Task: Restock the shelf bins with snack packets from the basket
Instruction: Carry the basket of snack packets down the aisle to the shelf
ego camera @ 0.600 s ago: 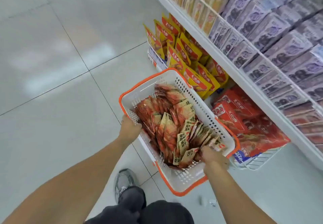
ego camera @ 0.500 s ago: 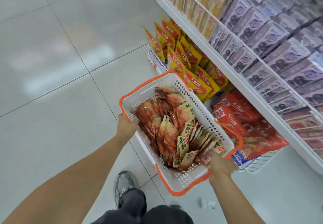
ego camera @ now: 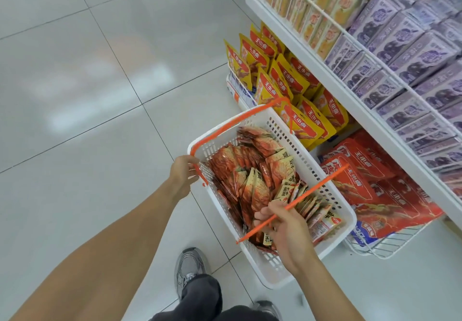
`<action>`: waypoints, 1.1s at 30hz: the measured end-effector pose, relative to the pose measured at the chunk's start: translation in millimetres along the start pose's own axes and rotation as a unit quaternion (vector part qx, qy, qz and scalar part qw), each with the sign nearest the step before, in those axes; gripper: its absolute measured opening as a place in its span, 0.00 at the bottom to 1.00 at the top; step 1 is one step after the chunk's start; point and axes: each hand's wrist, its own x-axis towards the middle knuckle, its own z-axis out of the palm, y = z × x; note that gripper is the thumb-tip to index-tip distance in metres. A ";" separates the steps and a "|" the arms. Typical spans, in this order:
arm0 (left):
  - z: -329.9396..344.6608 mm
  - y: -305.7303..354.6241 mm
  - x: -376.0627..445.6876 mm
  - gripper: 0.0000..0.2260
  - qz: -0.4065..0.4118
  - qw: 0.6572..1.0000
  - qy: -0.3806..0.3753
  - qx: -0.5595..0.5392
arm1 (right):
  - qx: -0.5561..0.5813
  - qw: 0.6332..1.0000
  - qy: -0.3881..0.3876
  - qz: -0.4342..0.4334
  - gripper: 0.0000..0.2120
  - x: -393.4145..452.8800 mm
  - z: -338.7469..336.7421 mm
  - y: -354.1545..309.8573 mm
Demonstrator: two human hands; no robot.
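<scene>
A white perforated basket [ego camera: 325, 190] with orange handles is held above the floor beside the shelf. It is full of small red and tan snack packets [ego camera: 252, 178]. My left hand [ego camera: 183, 173] grips the basket's left rim at the base of an orange handle. My right hand [ego camera: 285, 225] holds the other orange handle [ego camera: 317, 188], raised diagonally across the packets. Low wire shelf bins sit to the right: one with yellow and red pouches [ego camera: 282, 80], one with large red bags [ego camera: 370, 183].
A white shelf edge [ego camera: 332, 75] juts out above the bins, stacked with purple boxes [ego camera: 412, 45] and yellow-orange boxes [ego camera: 315, 3]. Grey tiled floor [ego camera: 87, 83] stretches left. My grey shoe [ego camera: 188, 270] and dark trouser leg stand just below the basket.
The right hand left the basket's near rim and lifted an orange handle up over the packets. The far handle has also swung up. The left hand stays on the left rim.
</scene>
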 end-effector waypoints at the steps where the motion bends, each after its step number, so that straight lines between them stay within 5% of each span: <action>1: 0.2 6.4 -8.7 0.07 0.031 0.998 -0.058 -0.002 | 0.066 0.998 -0.008 0.015 0.02 -5.6 3.6 -2.1; 5: 16.9 28.7 -38.0 0.17 0.054 0.938 -0.252 0.230 | 0.163 0.986 -0.003 0.036 0.09 -23.6 5.1 -6.1; 8: 36.3 32.7 -57.2 0.23 0.005 0.915 -0.191 0.355 | 0.136 0.990 0.004 0.040 0.11 -39.2 2.5 -21.4; 12: 35.4 33.0 -100.5 0.23 0.022 0.952 0.010 0.306 | 0.100 0.992 -0.030 0.071 0.13 -67.8 12.7 -53.3; 19: -55.2 56.3 -240.6 0.14 -0.005 0.957 -0.031 0.288 | -0.038 0.978 -0.142 0.150 0.22 -151.7 69.6 -96.6; 24: -111.9 94.8 -356.8 0.12 -0.065 0.984 -0.118 0.115 | -0.124 0.935 -0.237 0.233 0.28 -222.7 120.2 -152.6; 27: -138.8 125.1 -404.3 0.08 -0.097 0.991 -0.090 -0.018 | -0.195 0.917 -0.268 0.220 0.19 -256.4 157.2 -179.0; 33: -175.7 159.3 -448.9 0.24 -0.128 0.982 0.029 -0.137 | -0.319 0.878 -0.308 0.180 0.17 -292.1 252.0 -199.6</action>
